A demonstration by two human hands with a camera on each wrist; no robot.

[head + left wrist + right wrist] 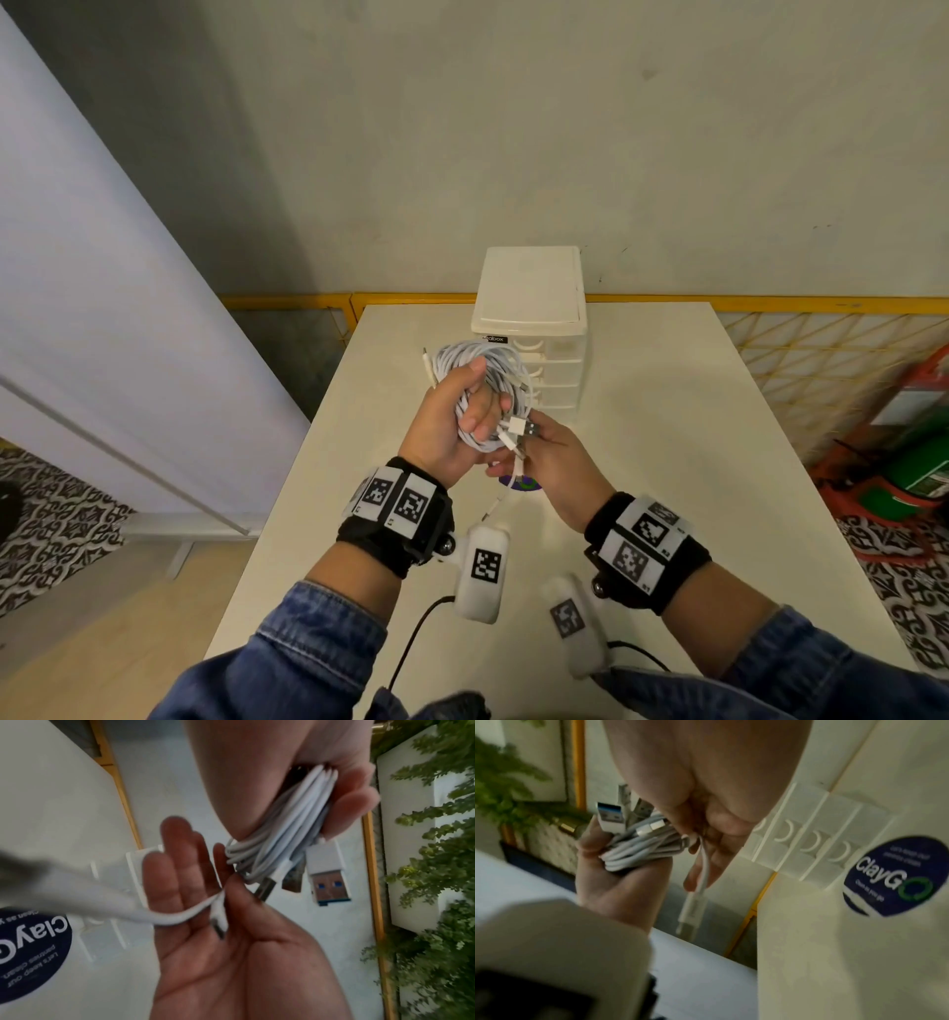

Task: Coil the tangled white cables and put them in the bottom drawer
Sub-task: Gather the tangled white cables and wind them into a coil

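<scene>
The coiling step looks nearly done: the white cables [482, 390] are gripped by the left hand [452, 426], one loose end [218, 914] is pinched by the right hand [554, 462], and next it should be tucked in and the bottom drawer [557, 411], at 1 o'clock, pulled open.

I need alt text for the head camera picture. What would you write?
Over a white table, a person's left hand grips a coil of white cables while the right hand pinches a loose cable end. A small white drawer unit stands behind, its drawers closed.
</scene>
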